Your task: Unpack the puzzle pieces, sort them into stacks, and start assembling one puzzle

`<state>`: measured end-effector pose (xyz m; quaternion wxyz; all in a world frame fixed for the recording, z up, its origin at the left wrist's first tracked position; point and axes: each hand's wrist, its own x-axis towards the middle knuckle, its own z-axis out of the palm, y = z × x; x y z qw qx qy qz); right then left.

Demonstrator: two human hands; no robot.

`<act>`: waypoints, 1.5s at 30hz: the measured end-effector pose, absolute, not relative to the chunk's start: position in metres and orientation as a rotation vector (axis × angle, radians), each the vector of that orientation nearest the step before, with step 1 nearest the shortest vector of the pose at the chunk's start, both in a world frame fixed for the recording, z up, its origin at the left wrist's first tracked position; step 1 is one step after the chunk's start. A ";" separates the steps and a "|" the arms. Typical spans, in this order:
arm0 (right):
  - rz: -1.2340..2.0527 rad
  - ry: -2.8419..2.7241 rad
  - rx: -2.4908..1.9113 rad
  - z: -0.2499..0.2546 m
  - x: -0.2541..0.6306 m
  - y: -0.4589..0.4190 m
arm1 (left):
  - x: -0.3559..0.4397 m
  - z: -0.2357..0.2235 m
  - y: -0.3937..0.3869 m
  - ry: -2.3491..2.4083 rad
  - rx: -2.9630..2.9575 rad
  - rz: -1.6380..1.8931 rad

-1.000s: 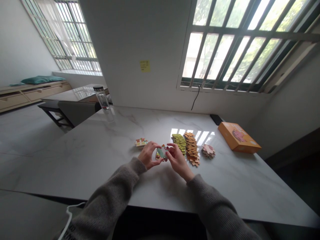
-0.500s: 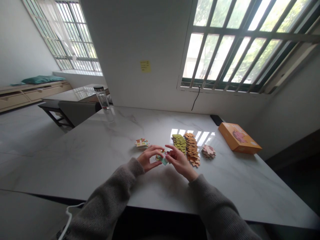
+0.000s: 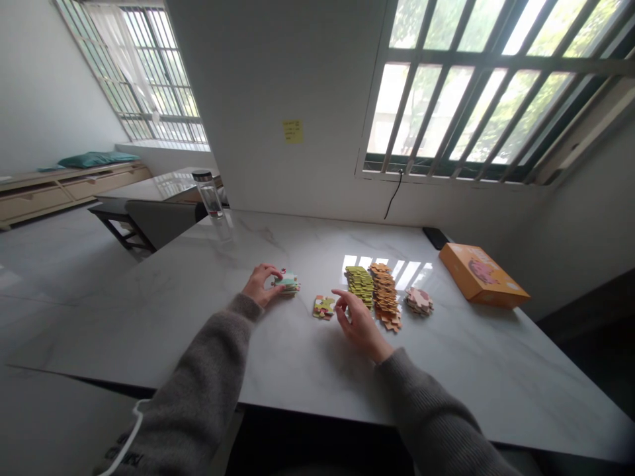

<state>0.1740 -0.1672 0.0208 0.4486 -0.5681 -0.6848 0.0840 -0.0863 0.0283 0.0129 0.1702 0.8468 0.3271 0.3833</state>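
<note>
My left hand pinches the left edge of a pale teal puzzle piece that lies on top of a small stack of pieces. Nearer the middle, a low pile of green and multicoloured puzzle pieces lies on the table. My right hand hovers just right of that pile, index finger stretched out and the other fingers loosely bent, with nothing seen in it. Beyond its fingers run an overlapping row of green pieces and an orange row, the green one partly hidden by the hand.
A pile of pinkish pieces lies right of the rows. Farther right are an orange box and a black phone. A glass bottle stands at the table's far left edge, and a wall closes the back.
My left hand has moved left from the middle to the left stack, carrying the teal piece. My right hand has let go of it and stayed near the middle pile.
</note>
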 end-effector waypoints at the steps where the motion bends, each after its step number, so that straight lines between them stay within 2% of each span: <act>1: 0.192 -1.706 -1.405 0.020 0.174 -0.167 | -0.085 0.010 0.030 0.914 2.412 1.062; 8: 0.111 -1.754 -1.437 0.023 0.172 -0.168 | -0.085 -0.003 0.040 0.864 2.256 0.896; 16: -0.028 -2.073 -1.488 0.038 0.152 -0.134 | -0.104 0.008 0.044 1.007 2.097 0.846; 26: 0.219 -2.243 -1.645 0.039 0.114 -0.045 | -0.104 0.018 0.034 1.016 2.165 0.740; 45: 0.416 -2.209 -1.534 0.046 0.121 -0.030 | -0.100 0.003 0.037 0.904 2.140 0.823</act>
